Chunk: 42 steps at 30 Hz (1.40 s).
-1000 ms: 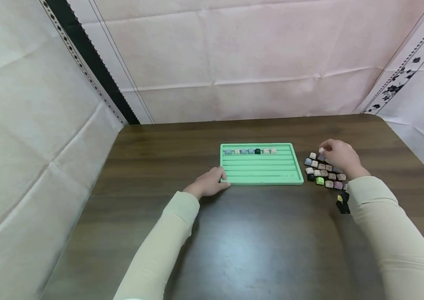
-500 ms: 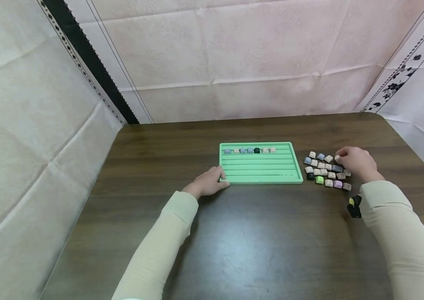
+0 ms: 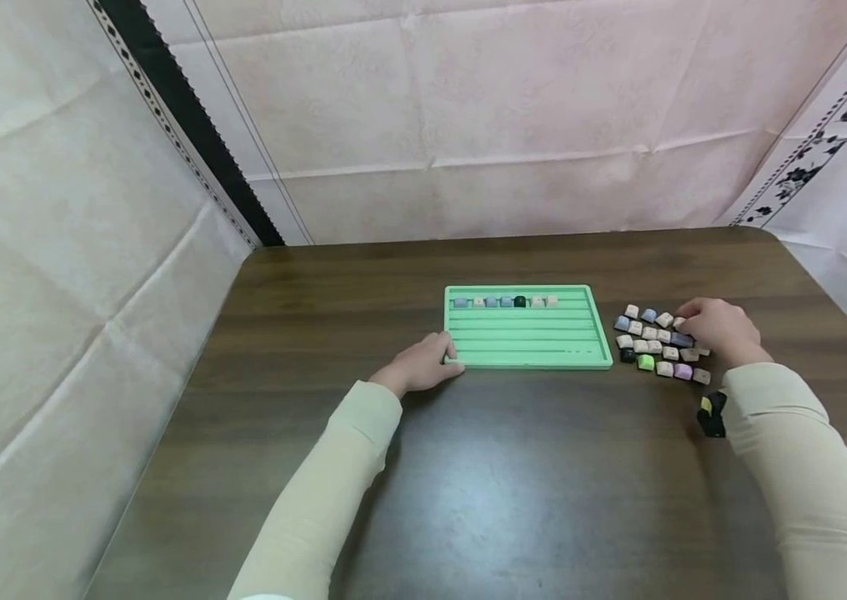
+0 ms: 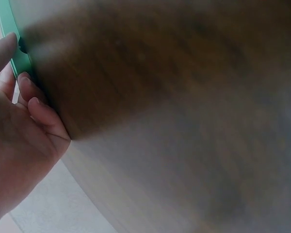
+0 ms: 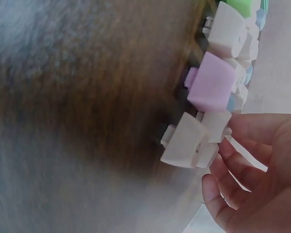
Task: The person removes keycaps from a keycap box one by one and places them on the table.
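A green ridged tray (image 3: 528, 367) lies on the table, with several keycaps lined up in its back row, one of them a black keycap (image 3: 519, 302). My left hand (image 3: 422, 362) grips its front left corner; in the left wrist view, thumb and fingers hold the tray's edge (image 4: 22, 65). To the right of the tray, loose keycaps sit in rough rows, including a lime keycap (image 3: 645, 362) and a purple keycap (image 5: 212, 82). At the back right of these, my right hand (image 3: 722, 330) pinches a white keycap (image 3: 679, 322), partly hidden by the fingers.
The brown wooden table (image 3: 423, 500) stretches toward me in front of the tray. Behind it hangs a pale cloth (image 3: 528, 125), with more cloth on both sides. A black device (image 3: 712, 415) sits under my right wrist.
My right hand has moved right and slightly toward me, from the back of the loose keycaps to their back right end, uncovering several keycaps. The left hand stays on the tray.
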Tool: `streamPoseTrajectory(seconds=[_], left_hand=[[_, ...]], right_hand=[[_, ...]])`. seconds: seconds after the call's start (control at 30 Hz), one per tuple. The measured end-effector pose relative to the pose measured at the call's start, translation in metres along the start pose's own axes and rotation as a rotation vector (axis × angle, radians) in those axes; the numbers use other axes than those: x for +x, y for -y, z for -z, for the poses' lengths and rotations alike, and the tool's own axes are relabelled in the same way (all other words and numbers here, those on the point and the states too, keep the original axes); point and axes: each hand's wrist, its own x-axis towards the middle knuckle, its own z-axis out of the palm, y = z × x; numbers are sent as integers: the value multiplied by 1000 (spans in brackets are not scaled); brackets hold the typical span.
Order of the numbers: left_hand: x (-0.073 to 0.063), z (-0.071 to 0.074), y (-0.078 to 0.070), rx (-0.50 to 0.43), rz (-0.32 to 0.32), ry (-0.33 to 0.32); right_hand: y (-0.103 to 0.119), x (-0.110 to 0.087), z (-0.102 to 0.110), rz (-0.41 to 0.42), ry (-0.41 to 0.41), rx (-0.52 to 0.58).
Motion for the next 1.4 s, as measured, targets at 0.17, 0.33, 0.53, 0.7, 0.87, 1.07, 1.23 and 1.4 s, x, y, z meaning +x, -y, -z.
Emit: streamPoseTrajectory(seconds=[0.17,0.33,0.53,0.7,0.87,1.07,1.23,1.4], left_hand=[[0,4,-1,13,3,-2],[-2,6,-2,17,3,4],[-3,7,-2,23,1,10],[-2,6,-1,18,2,7],[-4,0,0,3,5,15],[-5,-6,1,-6,9,8],[-5,-5,0,5,8,-6],[-4,-2,-1,10,-8,-13]], right_hand=[[0,1,3,15,10,8],[6,-1,4,14,-13,32],[19,0,4,39,-52,44],[34,5,1,46,-58,62],[52,9,-5,78,-45,83],[76,15,-16,124,-17,102],[95,20,-25,141,14,109],[112,22,-30,178,20,102]])
